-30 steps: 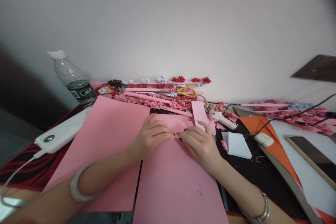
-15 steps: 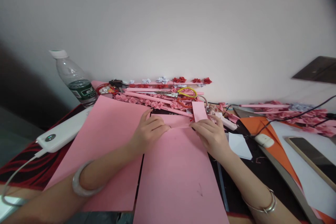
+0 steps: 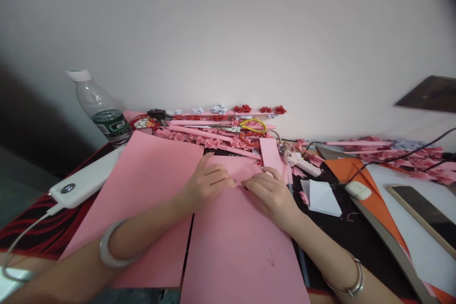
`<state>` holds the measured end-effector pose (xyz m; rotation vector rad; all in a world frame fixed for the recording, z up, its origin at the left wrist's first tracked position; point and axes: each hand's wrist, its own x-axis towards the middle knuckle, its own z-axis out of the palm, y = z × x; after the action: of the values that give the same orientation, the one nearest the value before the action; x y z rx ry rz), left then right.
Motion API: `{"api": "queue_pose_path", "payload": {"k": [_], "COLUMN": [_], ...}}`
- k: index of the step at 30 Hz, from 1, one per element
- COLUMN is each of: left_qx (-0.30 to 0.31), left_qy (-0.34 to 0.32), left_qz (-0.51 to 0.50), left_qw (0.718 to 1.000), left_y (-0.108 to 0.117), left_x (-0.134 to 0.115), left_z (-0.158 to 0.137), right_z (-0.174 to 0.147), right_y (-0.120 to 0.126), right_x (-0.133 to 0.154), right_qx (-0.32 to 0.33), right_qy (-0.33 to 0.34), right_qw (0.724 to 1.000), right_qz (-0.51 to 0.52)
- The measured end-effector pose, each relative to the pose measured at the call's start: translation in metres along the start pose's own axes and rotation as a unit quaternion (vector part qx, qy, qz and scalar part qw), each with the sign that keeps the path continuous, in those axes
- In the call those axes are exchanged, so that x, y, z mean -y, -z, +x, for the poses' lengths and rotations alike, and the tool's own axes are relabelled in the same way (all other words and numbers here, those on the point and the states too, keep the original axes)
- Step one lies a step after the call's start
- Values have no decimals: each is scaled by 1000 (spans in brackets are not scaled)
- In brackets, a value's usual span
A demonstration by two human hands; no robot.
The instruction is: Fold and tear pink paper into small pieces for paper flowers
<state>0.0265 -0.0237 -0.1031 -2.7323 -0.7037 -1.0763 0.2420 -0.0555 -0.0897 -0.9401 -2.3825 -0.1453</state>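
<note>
The left hand (image 3: 209,184), fingers mostly curled, stays at a raised edge near the 12 o'clock end of the pink sheet (image 3: 242,251), which lies beneath both hands. The right hand (image 3: 273,198), also curled, has come back from 3 o'clock to just beside it, apparently returning the work to mid-edge; I cannot tell whether either pinches the sheet.

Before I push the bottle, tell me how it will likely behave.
The bottle will probably tip readily, being tall and narrow. Its clear plastic looks thin, so squeezing may dent it. The white cap appears on, so spilling seems unlikely.
</note>
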Motion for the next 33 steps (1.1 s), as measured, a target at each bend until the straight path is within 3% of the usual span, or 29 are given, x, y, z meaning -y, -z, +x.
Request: {"api": "queue_pose_path", "payload": {"k": [7,9,12,16,20,22,23,25,27,30,33], "left_qx": [-59,-79,-106,-85,22,77,102,117,112,96,53], "left_qy": [77,118,227,352,314,294,297,310,318,327,345], "left_qz": [-19,-33,-106,-335,-555,-609,-620,-633,-647,-660,-652], "left_qw": [995,989,962,870,770,733,719,700,684,669,673], "left_y": [-4,-3,-2,-7,-11,-10,-8,-6,-5,-7,-9], "left_x": [19,24,29,28,16,7,3,-3,-5,-5,-3], "left_z": [0,-1,-3,-2,1,3,3,2,0,-2,-2], "right_z": [-8,-11,-13,-10,-5,-4,-4,-4,-5,-4,-3], "right_y": [5,7,7,1,-9,-14,-16,-19,-21,-21,-17], "right_x": [-25,-31,-38,-38,-22,-11,-7,-1,3,7,13], "right_qx": [-43,-58,-106,-137,-94,-62,-41,5,45,69,41], "right_qy": [-42,-89,-222,-372,-424,-431,-430,-424,-410,-381,-341], "right_qw": [998,993,963,863,719,670,658,655,673,731,799], "right_qz": [32,52,109,312,542,602,617,626,614,562,493]}}
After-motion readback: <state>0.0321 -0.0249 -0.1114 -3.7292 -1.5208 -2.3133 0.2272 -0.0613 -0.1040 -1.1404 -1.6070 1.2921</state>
